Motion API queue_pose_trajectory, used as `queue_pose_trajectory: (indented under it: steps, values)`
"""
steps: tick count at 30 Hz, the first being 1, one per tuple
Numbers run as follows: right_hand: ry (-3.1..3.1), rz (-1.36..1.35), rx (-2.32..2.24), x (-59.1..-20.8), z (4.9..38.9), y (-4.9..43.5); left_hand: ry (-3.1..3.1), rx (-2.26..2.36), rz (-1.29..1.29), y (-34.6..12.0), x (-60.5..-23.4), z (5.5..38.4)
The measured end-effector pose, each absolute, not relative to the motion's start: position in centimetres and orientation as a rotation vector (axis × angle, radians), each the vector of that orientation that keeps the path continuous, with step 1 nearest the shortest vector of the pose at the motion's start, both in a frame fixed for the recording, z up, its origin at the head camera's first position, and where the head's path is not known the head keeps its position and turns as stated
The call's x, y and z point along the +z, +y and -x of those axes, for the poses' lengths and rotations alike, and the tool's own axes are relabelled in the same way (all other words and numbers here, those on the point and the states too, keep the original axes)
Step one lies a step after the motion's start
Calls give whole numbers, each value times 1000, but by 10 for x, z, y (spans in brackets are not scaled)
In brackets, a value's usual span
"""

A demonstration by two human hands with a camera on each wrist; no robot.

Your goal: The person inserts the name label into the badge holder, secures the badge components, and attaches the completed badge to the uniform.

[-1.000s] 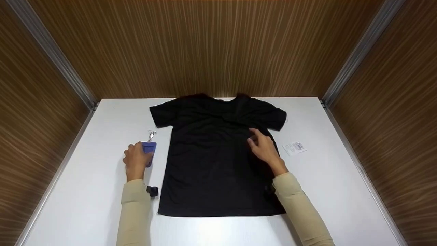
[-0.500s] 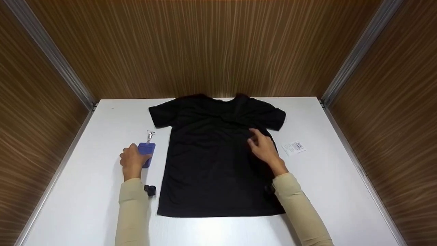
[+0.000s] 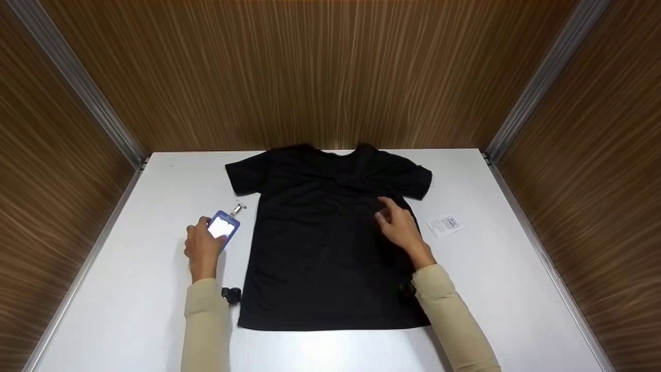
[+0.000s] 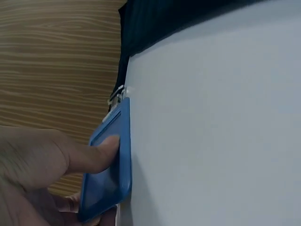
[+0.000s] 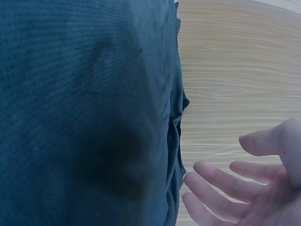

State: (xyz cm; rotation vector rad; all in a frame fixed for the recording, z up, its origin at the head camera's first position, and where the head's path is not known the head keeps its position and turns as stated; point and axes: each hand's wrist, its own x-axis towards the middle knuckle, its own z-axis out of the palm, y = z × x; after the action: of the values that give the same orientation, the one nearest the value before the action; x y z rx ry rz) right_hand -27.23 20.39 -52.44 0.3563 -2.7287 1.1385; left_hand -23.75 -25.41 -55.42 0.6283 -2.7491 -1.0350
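Note:
My left hand [image 3: 203,247] holds a blue badge holder [image 3: 233,223] left of the shirt. In the left wrist view the thumb presses on the front window of the badge holder [image 4: 124,155], with the other fingers behind it. A metal clip [image 3: 238,208] sticks out from its top end, and the window shines white in the head view. A black T-shirt [image 3: 325,258] lies spread flat, neck away from me, creased across the chest. Over its right side hovers my right hand [image 3: 400,227], fingers loosely bent and holding nothing; the right wrist view shows the same hand [image 5: 249,188] beside the dark cloth.
A small white printed card [image 3: 445,226] lies on the white table [image 3: 490,289], right of the shirt. Wood-grain panels [image 3: 330,72] with metal corner strips enclose the table at the back and both sides.
The badge holder has tilted clockwise in my left hand, its clip end swinging right, and its window now catches the light. My right hand has stayed in place.

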Motion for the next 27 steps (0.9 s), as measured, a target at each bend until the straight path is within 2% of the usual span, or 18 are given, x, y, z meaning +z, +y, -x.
queue_pose_trajectory:
  steps: [12,27]
  values:
    - [-2723,-347,1190,-525,272,207,-2524,-1096,-622,-234,-544,237]
    - [-2730,-361,1211,-522,270,201,-2495,-1145,-430,-200,-512,239]
